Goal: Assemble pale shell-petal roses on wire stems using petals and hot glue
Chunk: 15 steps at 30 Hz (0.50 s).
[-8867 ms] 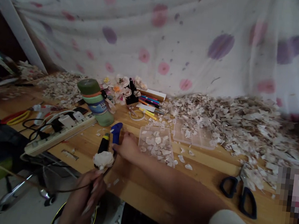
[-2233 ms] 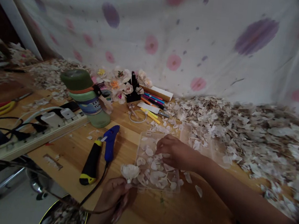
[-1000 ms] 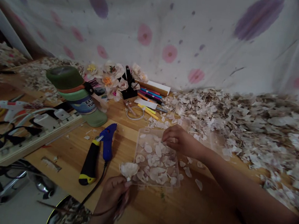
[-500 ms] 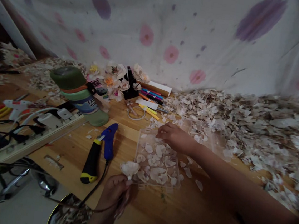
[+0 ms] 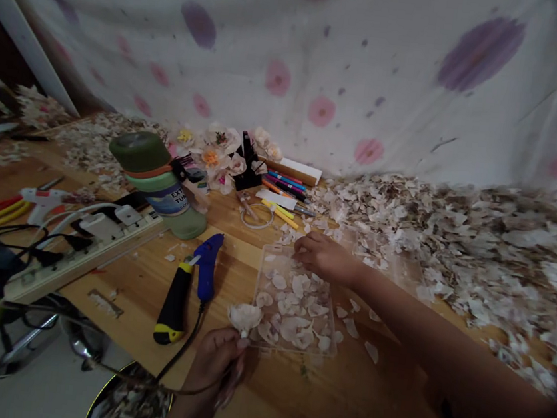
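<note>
My left hand (image 5: 217, 358) pinches the short stem of a white petalled flower (image 5: 245, 315) at the front left corner of a clear plastic tray (image 5: 259, 274). Pale loose petals (image 5: 292, 304) lie spread inside the tray. Over the tray's back right part is my right hand (image 5: 322, 255), its fingers bent down and close together; what they hold, if anything, is hidden. A blue glue gun (image 5: 208, 268) rests on a black and yellow handle (image 5: 174, 304) left of the tray.
A green bottle (image 5: 160, 185) and a power strip (image 5: 82, 250) stand at the left. Finished flowers (image 5: 219, 155), pens (image 5: 286, 183) and a clear ring are behind the tray. A large heap of petals (image 5: 481, 239) covers the right. A bin of scraps (image 5: 130, 400) is below the front edge.
The view has shifted slightly, so everything sits a little lower and further right. Both hands keep nearly the same places relative to the tray.
</note>
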### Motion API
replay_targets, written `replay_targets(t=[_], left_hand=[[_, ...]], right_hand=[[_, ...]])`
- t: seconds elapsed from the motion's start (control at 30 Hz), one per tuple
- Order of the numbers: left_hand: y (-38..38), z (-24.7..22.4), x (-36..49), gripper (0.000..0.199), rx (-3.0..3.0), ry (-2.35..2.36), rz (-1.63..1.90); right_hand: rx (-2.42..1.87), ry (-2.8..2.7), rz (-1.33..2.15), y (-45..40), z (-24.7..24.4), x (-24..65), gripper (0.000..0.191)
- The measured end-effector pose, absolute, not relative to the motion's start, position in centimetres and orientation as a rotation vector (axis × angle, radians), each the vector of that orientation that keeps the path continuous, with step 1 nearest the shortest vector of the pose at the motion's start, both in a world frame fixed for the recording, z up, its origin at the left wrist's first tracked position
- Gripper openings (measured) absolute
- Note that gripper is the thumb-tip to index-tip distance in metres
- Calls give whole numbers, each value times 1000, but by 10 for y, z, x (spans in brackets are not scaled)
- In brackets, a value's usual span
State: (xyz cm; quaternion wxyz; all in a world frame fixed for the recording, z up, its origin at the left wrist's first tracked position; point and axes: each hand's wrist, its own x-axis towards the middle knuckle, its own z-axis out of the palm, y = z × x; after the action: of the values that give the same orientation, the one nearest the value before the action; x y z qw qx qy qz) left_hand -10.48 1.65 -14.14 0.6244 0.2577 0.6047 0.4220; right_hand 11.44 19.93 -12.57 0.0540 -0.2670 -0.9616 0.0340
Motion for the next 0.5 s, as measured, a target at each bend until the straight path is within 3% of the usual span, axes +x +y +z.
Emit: replay_targets(t=[0.37, 0.5], left_hand=[[17, -147, -105, 37, 615, 1352, 1028], [19, -152, -107, 39, 663, 1367, 1026]], right_hand=[[-831, -2900, 62, 200, -128, 103, 25], [-866, -2870, 83, 196, -127, 107, 17]])
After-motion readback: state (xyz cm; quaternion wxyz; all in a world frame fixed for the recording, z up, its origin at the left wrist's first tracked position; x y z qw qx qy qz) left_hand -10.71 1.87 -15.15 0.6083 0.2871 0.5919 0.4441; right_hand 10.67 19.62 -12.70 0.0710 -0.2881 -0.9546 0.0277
